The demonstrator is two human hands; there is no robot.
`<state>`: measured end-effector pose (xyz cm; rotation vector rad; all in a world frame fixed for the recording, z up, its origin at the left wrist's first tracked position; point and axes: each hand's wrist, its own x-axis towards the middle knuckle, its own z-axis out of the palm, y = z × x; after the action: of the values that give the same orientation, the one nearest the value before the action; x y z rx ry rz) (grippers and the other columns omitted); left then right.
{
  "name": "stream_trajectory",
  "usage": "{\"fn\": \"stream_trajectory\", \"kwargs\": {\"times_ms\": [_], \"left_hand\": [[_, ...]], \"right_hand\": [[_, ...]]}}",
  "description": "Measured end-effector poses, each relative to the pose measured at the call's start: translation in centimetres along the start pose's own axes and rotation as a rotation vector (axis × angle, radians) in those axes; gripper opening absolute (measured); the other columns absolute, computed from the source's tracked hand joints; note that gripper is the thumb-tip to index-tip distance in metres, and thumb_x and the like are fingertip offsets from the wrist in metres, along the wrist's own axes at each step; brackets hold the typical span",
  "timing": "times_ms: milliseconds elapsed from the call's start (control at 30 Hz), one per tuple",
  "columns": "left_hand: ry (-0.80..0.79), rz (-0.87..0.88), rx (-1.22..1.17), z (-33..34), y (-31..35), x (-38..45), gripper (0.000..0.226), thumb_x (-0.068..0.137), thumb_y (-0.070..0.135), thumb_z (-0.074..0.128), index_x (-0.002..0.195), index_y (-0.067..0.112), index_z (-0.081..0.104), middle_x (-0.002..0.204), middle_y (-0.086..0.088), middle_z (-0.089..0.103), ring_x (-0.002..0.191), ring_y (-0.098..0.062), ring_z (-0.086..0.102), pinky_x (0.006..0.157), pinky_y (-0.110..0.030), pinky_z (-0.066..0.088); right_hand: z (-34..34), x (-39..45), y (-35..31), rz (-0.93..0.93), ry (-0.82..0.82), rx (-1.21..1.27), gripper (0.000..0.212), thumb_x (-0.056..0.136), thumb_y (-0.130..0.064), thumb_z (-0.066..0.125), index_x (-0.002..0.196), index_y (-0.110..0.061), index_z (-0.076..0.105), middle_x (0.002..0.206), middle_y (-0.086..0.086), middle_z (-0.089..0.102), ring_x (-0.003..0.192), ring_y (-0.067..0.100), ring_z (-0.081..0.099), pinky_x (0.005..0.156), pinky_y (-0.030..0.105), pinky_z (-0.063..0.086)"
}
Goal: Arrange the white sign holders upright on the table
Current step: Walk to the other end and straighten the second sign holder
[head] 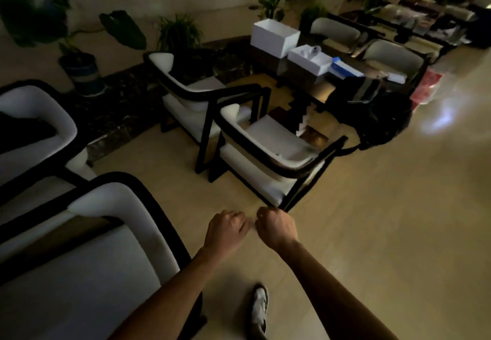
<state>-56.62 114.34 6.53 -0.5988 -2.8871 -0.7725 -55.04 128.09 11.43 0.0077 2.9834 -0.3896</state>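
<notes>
Two white box-like sign holders stand on a dark table (322,91) at the far centre right: a taller one (275,37) and a lower one (309,59) beside it. My left hand (227,229) and my right hand (276,225) are held out low in front of me over the floor, fists curled, knuckles almost touching. I see nothing in either hand. Both hands are far from the table.
White armchairs with black frames stand between me and the table (271,151), (199,100), and more at my left (79,246). A black bag (382,119) hangs by the table. Potted plants (79,71) line the wall. Tan floor (385,220) opens to the right. My shoe (259,309) shows below.
</notes>
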Motion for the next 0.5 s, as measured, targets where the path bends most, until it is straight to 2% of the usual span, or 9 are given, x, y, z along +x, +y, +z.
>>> {"fn": "stream_trajectory", "kwargs": {"times_ms": [133,267,500], "left_hand": [[0.025,-0.139,0.066,1.0,-2.4,6.5,0.027,0.092,0.032,0.044,0.085,0.016,0.065,0.079,-0.007,0.071,0.071,-0.022,0.063,0.058,-0.03,0.045],[0.033,-0.304,0.076,1.0,-4.3,11.7,0.023,0.092,0.031,0.044,0.094,0.018,0.064,0.091,-0.003,0.071,0.081,-0.019,0.063,0.067,-0.031,0.049],[0.113,-0.491,0.162,-0.2,-8.5,19.4,0.025,0.091,0.031,0.045,0.092,0.016,0.064,0.087,-0.006,0.071,0.078,-0.02,0.063,0.064,-0.028,0.044]], "right_hand": [[-0.1,8.6,1.0,-0.129,-0.076,0.002,0.026,0.092,-0.019,0.04,0.103,-0.011,0.061,0.105,0.011,0.068,0.088,0.029,0.065,0.072,0.037,0.055],[-0.9,15.9,1.4,-0.26,-0.152,-0.016,0.028,0.094,-0.019,0.037,0.11,-0.012,0.059,0.112,0.011,0.066,0.096,0.029,0.063,0.075,0.035,0.051],[-2.4,27.6,-1.4,-0.444,-0.19,-0.006,0.027,0.093,-0.021,0.038,0.106,-0.012,0.059,0.111,0.01,0.066,0.1,0.028,0.062,0.077,0.033,0.051]]}}
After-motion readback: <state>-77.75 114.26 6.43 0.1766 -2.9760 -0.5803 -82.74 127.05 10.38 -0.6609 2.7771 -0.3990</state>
